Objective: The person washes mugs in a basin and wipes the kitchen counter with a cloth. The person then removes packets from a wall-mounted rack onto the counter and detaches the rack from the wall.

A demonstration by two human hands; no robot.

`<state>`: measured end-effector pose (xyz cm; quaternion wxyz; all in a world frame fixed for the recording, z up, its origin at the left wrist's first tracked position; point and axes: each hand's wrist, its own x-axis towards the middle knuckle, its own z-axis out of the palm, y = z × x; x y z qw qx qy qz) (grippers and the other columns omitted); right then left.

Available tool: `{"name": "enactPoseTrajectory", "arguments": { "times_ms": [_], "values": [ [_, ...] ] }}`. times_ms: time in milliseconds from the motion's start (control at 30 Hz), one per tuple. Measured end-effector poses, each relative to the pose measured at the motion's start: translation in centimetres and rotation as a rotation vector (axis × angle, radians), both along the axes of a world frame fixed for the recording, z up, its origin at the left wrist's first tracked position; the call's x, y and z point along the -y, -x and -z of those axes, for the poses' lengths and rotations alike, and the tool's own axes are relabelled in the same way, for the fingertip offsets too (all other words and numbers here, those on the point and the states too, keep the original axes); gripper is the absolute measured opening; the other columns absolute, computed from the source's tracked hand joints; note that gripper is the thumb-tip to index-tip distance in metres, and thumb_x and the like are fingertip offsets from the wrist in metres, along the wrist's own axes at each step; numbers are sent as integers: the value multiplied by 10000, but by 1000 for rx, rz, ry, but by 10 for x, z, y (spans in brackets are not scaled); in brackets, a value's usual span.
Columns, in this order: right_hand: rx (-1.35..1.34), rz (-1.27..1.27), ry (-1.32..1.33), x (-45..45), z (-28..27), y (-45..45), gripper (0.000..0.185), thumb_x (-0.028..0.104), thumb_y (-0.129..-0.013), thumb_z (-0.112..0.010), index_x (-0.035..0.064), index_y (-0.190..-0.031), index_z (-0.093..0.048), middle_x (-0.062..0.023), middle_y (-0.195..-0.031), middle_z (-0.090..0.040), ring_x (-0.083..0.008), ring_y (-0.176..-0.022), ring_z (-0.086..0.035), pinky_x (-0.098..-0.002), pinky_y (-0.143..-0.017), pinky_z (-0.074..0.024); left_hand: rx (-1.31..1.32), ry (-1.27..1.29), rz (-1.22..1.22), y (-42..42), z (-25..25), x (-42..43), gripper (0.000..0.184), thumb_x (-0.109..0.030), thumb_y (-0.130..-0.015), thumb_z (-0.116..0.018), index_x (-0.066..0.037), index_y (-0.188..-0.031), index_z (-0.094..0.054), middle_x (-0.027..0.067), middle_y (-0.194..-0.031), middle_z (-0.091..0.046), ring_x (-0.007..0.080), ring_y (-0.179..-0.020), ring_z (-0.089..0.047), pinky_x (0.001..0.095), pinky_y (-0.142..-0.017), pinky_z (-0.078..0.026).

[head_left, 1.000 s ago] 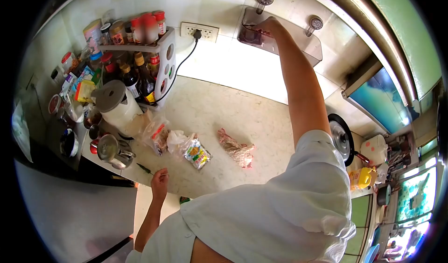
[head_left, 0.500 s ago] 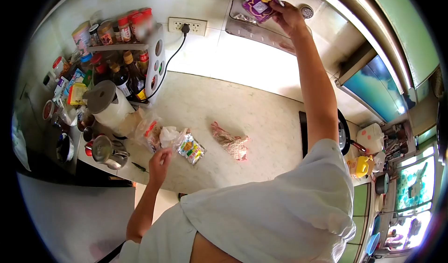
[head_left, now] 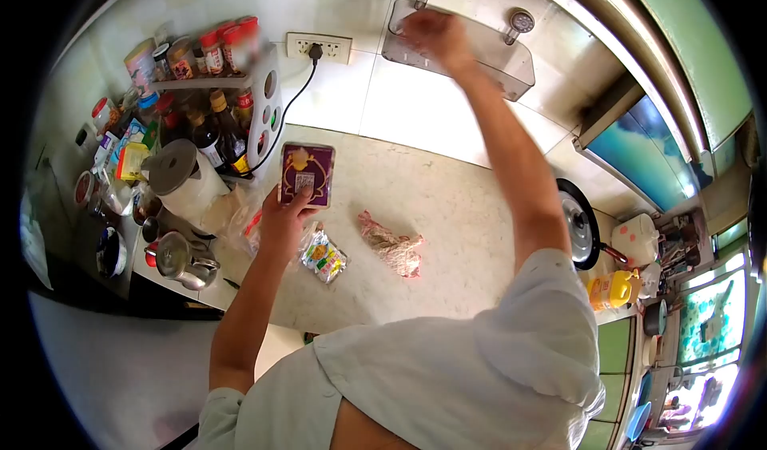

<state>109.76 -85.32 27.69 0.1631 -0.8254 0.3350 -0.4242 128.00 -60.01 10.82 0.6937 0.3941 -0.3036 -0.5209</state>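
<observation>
My left hand [head_left: 284, 222] is closed on a flat purple box [head_left: 319, 158] with gold trim and a QR code, raised above the counter. Under that wrist lie a clear plastic bag [head_left: 248, 225] with red on it and a silver printed food packet [head_left: 325, 257]. My right hand [head_left: 435, 36] is up at a translucent grey holder [head_left: 495, 63] on the wall, over its left end. Motion smears its fingers, so what they hold, if anything, is unclear. A crumpled pinkish net-like bundle [head_left: 391, 244] rests mid-counter.
A spice rack [head_left: 268, 122] with jars and sauce bottles stands at the back left, near a white jug [head_left: 188, 178] and a steel kettle [head_left: 184, 260]. A plugged cord runs from the wall socket [head_left: 319, 47]. At right are a lidded pan [head_left: 579, 222] and a yellow oil bottle [head_left: 611, 290].
The purple box has passed from my right hand, up by the wall holder, to my left, which has risen from the plastic bag. My right hand has shifted left along the holder.
</observation>
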Motion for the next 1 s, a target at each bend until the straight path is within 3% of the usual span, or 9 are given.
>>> {"name": "enactPoseTrajectory", "arguments": {
  "times_ms": [100,167,400,533,600,733,800,933,1000],
  "values": [
    [-543,517,113,57,-20,20,294,252,-672,-666,59,-891,-630,-124,-911,-625,-223,-809,-608,-325,-711,-480,2,-62,-20,-11,23,-9,273,-105,-780,-601,-12,-1011,-488,66,-900,-574,150,-824,-568,298,-698,-483],
    [-629,546,-2,126,3,27,344,280,-639,-683,53,-892,-628,-123,-918,-623,-233,-838,-599,-331,-732,-473,0,-79,-36,-15,32,-16,283,-87,-770,-603,-14,-1017,-484,62,-903,-570,149,-818,-568,299,-704,-486],
    [-974,503,-212,131,5,18,433,331,-575,-707,54,-900,-631,-127,-911,-624,-251,-882,-589,-329,-765,-464,15,-124,-102,-22,35,-29,336,-14,-741,-607,-55,-1051,-483,50,-930,-566,158,-827,-578,306,-697,-521],
    [-773,491,-221,90,-6,15,440,329,-566,-718,67,-910,-635,-115,-954,-617,-237,-898,-587,-331,-756,-470,13,-146,-50,-15,26,-29,296,-77,-748,-630,-35,-1010,-499,52,-884,-579,157,-792,-586,271,-661,-508],
    [-615,803,-171,85,-4,17,432,337,-582,-702,98,-935,-635,-97,-1008,-602,-242,-919,-578,-350,-765,-467,8,-151,-16,-11,27,-30,271,-77,-753,-623,-36,-994,-507,56,-863,-591,173,-738,-605,272,-656,-512],
    [-676,690,-278,124,1,21,407,323,-595,-691,129,-949,-636,-77,-1032,-594,-250,-918,-573,-368,-778,-459,-28,-133,-14,-7,28,-33,268,-78,-755,-619,-39,-994,-505,59,-868,-589,173,-741,-605,275,-664,-513],
    [-626,505,-269,139,5,26,329,301,-581,-731,48,-775,-650,-112,-717,-609,-180,-625,-582,-318,-576,-470,-28,-135,-20,-7,21,-37,267,-73,-753,-618,-40,-992,-504,61,-871,-584,165,-762,-594,280,-665,-514],
    [-843,563,-262,107,-10,16,317,337,-611,-718,65,-759,-650,-83,-678,-596,-156,-593,-549,-312,-544,-449,7,-133,-42,-13,27,-33,281,-62,-755,-611,-37,-1008,-492,62,-897,-576,165,-790,-586,291,-675,-513],
    [-495,628,-388,138,0,24,383,364,-561,-731,101,-828,-650,-81,-803,-639,-201,-740,-604,-325,-682,-482,0,-141,-60,-13,27,-33,297,-56,-752,-611,-35,-1018,-481,67,-921,-568,174,-805,-582,301,-690,-512]
  ]
}}
